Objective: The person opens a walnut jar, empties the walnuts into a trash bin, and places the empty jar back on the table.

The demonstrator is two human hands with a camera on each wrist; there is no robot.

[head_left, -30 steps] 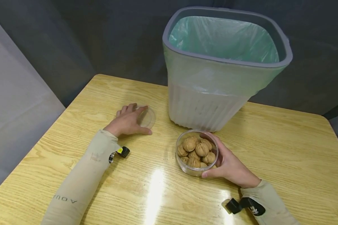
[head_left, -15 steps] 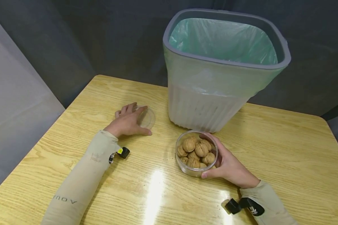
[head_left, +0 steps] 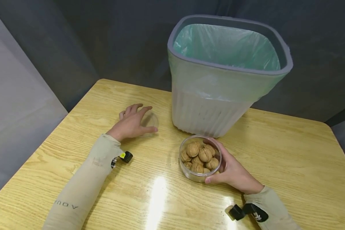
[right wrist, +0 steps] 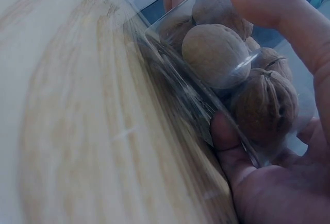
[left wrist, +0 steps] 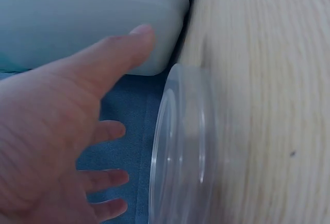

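Jar (head_left: 200, 158): on table (head_left: 290, 150), uncapped, full of walnuts (head_left: 204, 154); right hand (head_left: 233, 171) wraps it, as before.
Lid (head_left: 150, 120): flat, under left fingertips.
Left hand (head_left: 130, 123): fingers lifted and spread since a second ago, releasing lid.
Bin (head_left: 221, 80): beyond both hands.

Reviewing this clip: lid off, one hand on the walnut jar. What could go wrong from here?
The open jar is heaped with walnuts and the right hand grips only one side, so a quick lift or tilt might spill some. The clear lid under the left hand lies flat on glossy table and may slide toward the bin.
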